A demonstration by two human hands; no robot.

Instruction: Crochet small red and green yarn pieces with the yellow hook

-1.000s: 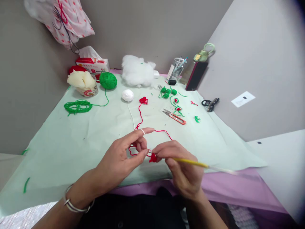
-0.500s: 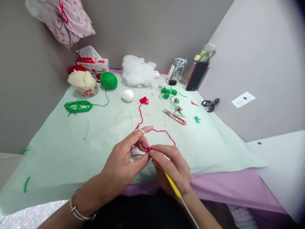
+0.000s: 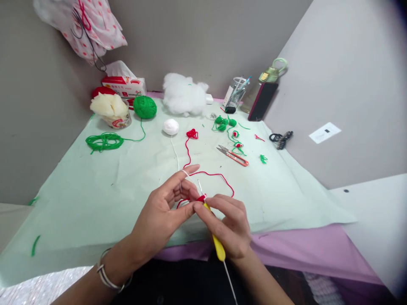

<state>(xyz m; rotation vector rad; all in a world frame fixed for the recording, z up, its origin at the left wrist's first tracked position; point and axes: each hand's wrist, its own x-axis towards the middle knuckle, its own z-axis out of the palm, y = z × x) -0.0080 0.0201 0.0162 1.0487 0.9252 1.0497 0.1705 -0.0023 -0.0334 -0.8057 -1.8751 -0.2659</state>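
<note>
Between thumb and fingers, my left hand (image 3: 165, 212) pinches a small red crochet piece (image 3: 201, 198). White yarn (image 3: 174, 149) loops over its raised index finger and runs back to a white yarn ball (image 3: 171, 126). My right hand (image 3: 230, 222) grips a crochet hook (image 3: 218, 248) by its yellow handle. The hook's metal tip points up and away past the red piece, and its long thin end slants toward my lap. Red yarn (image 3: 219, 174) curls around behind both hands and leads up to a small red bundle (image 3: 192, 134).
Orange-handled thread snips (image 3: 233, 155) lie beyond my right hand, near green and red scraps (image 3: 237, 134). White stuffing (image 3: 184, 95), a green yarn ball (image 3: 145, 107), a tub (image 3: 116, 118) and a tissue box (image 3: 127, 87) stand behind. A phone (image 3: 262, 101) leans on a bottle at back right.
The hook has slid forward through the red piece, its tip now showing beyond it. Its handle has swung left and more upright. My left index finger has shifted slightly left.
</note>
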